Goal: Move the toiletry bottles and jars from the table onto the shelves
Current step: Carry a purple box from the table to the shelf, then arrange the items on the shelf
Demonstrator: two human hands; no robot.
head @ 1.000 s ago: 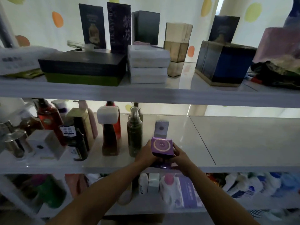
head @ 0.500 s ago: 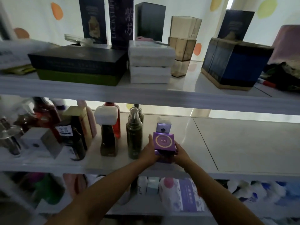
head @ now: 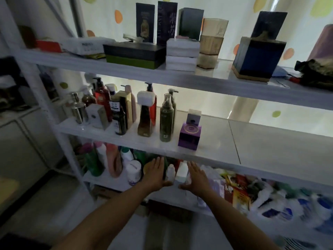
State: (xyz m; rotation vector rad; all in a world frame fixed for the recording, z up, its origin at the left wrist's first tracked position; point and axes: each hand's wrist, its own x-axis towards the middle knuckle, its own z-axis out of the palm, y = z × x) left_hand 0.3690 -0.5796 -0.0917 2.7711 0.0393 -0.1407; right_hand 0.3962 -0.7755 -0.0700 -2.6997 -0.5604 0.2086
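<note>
Holds nothing in the hands: left hand [head: 156,175] and right hand [head: 197,177] both spread flat, fingers straight and close together, palms turned toward each other with a gap between. Extends both below the front edge of the middle shelf [head: 252,147], in front of the crowded lower shelf [head: 122,184], with a small white bottle [head: 170,171] showing in the gap between the palms; cannot tell whether either palm brushes it. Touches no part of the purple box [head: 189,137], standing upright on the middle shelf near its front edge, above the hands and apart from both, more nearly over the right hand than the left. Just behind the purple box, a smaller lilac box [head: 193,117]; just beside it on the left, a dark green pump bottle [head: 166,120] ending a row of bottles on that shelf.
</note>
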